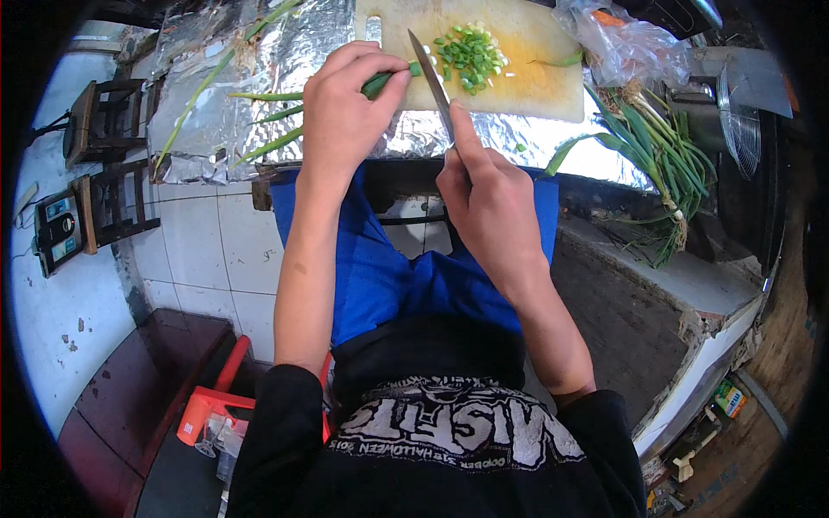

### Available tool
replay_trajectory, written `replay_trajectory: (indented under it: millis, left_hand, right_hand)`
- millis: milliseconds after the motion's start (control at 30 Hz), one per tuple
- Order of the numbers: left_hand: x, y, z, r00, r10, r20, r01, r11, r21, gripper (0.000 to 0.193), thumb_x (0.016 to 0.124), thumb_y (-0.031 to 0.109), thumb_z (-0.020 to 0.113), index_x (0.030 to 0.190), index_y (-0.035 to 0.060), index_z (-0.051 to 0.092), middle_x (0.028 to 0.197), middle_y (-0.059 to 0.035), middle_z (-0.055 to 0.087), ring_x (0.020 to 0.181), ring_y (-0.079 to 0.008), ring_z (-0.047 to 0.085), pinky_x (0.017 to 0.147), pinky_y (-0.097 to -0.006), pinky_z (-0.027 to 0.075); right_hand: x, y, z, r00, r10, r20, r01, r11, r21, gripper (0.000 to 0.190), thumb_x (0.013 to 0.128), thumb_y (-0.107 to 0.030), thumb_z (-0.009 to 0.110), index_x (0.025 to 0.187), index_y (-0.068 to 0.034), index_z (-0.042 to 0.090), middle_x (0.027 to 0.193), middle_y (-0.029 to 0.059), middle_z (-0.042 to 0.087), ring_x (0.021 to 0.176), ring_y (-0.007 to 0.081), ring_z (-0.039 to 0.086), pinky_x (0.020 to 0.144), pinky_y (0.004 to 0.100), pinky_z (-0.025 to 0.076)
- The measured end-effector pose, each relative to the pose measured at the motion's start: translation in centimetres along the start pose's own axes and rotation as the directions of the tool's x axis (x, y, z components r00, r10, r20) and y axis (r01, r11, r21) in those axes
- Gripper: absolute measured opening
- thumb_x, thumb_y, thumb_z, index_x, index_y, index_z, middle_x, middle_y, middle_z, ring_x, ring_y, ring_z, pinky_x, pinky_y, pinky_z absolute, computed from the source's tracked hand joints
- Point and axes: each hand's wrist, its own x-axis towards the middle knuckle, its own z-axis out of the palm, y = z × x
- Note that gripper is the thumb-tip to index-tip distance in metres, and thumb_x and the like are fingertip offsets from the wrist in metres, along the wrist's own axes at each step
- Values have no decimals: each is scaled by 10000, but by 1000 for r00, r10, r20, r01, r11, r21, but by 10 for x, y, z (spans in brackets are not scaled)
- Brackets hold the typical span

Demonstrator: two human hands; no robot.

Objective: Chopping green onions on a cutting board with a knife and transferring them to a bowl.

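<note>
My left hand [356, 97] grips a bundle of green onions [379, 84], its cut end pointing right and its long leaves trailing left over the foil. In my right hand [489, 188] is a kitchen knife [432, 81], index finger laid along the blade. The blade stands just right of the bundle's cut end, over a worn plastic cutting board [550, 97]. Chopped green onion [473, 58] lies in a small heap on the board, right of the knife. A few white bits sit close to the blade.
Aluminium foil [207, 110] covers the table under the board. At the right, whole green onions with roots [673, 149] hang over the table edge, beside a clear plastic bag [628, 48] and a wire strainer [739, 123]. A loose green leaf [201, 107] lies on the left.
</note>
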Motion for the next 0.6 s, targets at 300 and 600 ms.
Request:
replay_trajectory:
  millis: [300,600]
  left_hand:
    - [0,-1,3,997,56,-55,-57,998,-17,102,775,84,780,866,41,763,923,-99,692,827,-284,683,748,-364,552]
    - [0,-1,3,996,72,-54,-74,997,-27,110,765,76,787,862,32,760,896,-99,690,806,-284,682,734,-363,554]
  right_hand:
    - [-2,5,6,1000,-26,17,27,999,-19,628,867,-9,662,1460,-50,461,769,201,640,672,373,669,616,457,534]
    - [9,8,20,997,-74,-20,71,990,-122,636,853,38,657,1456,-37,467,760,177,642,650,355,658,611,440,521]
